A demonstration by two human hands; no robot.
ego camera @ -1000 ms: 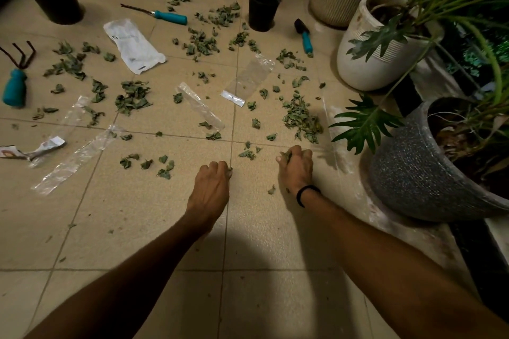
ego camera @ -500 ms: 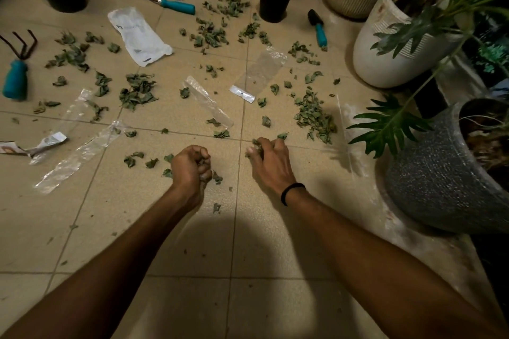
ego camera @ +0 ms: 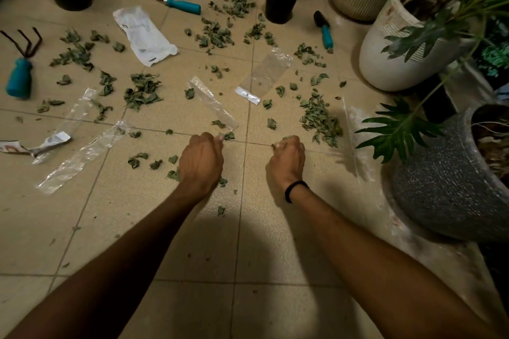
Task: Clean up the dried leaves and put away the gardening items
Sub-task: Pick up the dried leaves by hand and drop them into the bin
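Tiled floor (ego camera: 137, 228) littered with crumpled grey-green dried leaves (ego camera: 321, 118), thickest toward its far edge. Left hand (ego camera: 201, 162) fisted, fingertips nipping a leaf mid-floor; right hand (ego camera: 287, 158) curled round more, scraps poking out.

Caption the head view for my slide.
Left hand and right hand gather dried leaves from a tiled floor among teal-handled tools.

Dried leaves (ego camera: 321, 121) — grey-green, curled, crumbled — lie scattered over the tiled floor (ego camera: 124, 228). The densest clump is right of centre, with a second clump (ego camera: 141, 91) left of centre. Three teal-handled tools lie flat, well apart: hand rake (ego camera: 19, 77) far left, slim weeder (ego camera: 176, 4) at back, small trowel (ego camera: 325, 30) back right — leaves just beside it.
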